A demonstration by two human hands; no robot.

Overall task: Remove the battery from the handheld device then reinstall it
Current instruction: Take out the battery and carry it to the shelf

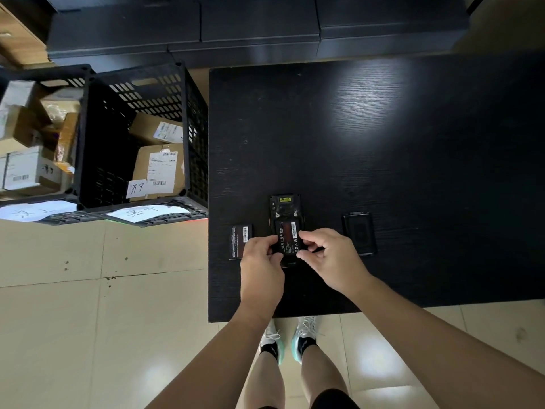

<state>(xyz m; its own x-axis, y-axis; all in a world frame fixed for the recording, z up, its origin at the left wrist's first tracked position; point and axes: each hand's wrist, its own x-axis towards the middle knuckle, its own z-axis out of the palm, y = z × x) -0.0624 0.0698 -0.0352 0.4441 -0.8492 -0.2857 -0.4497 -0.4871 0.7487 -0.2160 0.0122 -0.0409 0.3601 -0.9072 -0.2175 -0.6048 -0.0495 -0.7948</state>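
A black handheld device (pixel 285 206) lies back-up on the black table (pixel 383 143), its cover off. A black battery (pixel 288 237) with a barcode label sits over the device's open compartment. My left hand (pixel 261 261) grips the battery's left edge, and my right hand (pixel 327 256) pinches its right edge with thumb and fingers. The lower end of the device is hidden under my hands. A second battery (pixel 240 242) lies flat on the table just left of my left hand. The black back cover (pixel 359 233) rests to the right.
Left of the table stands a black slotted crate (pixel 188 119) holding cardboard parcels, with another crate of boxes beyond it. Dark cabinets (pixel 259 28) run along the far side. The table's near edge is just behind my wrists; tiled floor and my feet are below.
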